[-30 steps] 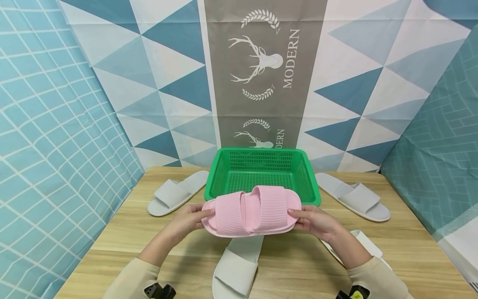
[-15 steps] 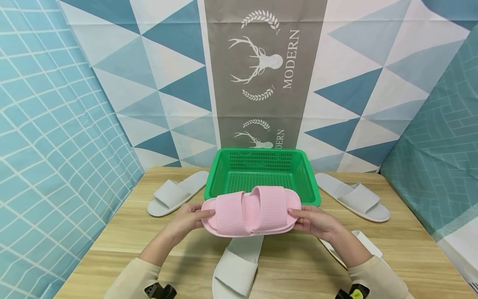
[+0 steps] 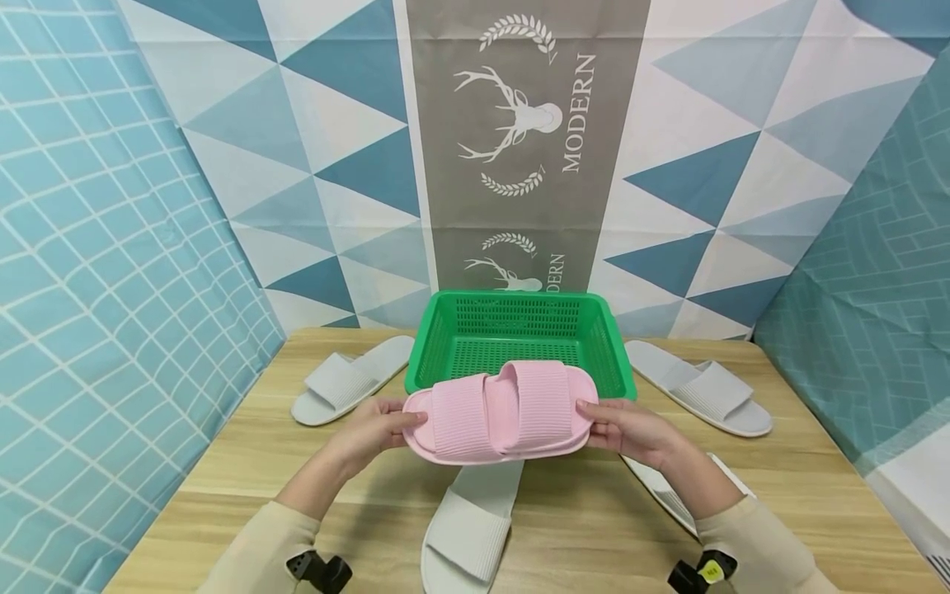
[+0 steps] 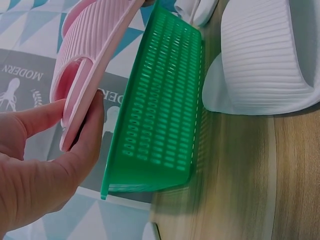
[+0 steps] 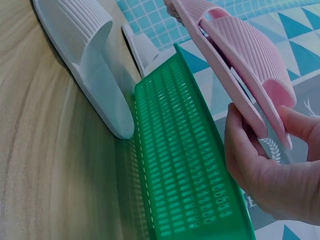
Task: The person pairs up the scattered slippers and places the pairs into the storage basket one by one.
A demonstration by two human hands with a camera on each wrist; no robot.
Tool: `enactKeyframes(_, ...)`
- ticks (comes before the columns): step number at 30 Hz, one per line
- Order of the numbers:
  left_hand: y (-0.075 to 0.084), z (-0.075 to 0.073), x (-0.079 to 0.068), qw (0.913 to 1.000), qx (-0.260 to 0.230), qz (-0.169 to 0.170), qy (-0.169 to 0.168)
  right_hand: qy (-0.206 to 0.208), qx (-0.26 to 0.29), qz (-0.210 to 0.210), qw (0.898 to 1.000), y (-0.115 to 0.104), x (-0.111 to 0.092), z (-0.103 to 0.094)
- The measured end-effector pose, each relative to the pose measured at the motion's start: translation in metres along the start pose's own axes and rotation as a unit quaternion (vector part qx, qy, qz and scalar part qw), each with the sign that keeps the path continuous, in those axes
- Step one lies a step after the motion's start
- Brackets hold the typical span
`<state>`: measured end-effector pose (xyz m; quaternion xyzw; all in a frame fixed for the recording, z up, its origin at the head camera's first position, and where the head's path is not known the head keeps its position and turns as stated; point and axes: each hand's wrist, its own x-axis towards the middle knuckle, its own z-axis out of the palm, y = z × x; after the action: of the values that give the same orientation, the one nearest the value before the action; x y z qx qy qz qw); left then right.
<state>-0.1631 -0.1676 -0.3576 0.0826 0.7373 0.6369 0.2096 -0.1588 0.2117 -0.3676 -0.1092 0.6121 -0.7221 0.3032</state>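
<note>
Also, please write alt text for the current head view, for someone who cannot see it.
A person's left hand and right hand hold a pair of pink slippers by opposite ends, in front of a green basket on a wooden table. Four white slippers lie spread across it.

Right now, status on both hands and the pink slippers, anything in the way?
Left hand and right hand gripping opposite ends of pink slippers. Held above table. Basket beyond, white slipper lower, on table. No obvious block.

The far grey panel (image 3: 475, 210) reads "MODERN" (image 3: 579, 113); lower, only "DERN" (image 3: 556, 273) shows. The yellow label (image 3: 712, 572) on the right wrist camera (image 3: 687, 578) is illegible.
</note>
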Motion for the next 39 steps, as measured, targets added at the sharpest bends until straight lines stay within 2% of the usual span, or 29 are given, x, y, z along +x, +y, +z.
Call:
enactKeyframes(13, 0.004, -0.001, 0.0, 0.9996, -0.017, -0.012, 0.017, -0.003, 0.001, -0.007, 1.0, -0.012, -0.002, -0.003)
enactKeyframes(23, 0.006, -0.003, 0.0, 0.9993, -0.029, 0.001, 0.024, 0.003, -0.009, -0.02, 1.0, -0.02, -0.009, -0.013)
enactKeyframes(27, 0.007, -0.004, 0.0, 0.9992, -0.031, 0.002, 0.027, 0.037, -0.045, -0.014, 0.998, -0.026, -0.01, -0.021)
enactKeyframes(32, 0.01, -0.004, 0.001, 0.9986, -0.035, -0.003, 0.04, 0.085, -0.105, -0.002, 0.991, -0.035, -0.01, -0.031)
enactKeyframes(39, 0.012, -0.007, 0.001, 0.9985, -0.037, 0.0, 0.041, 0.142, -0.184, 0.0, 0.973, -0.041, -0.012, -0.045)
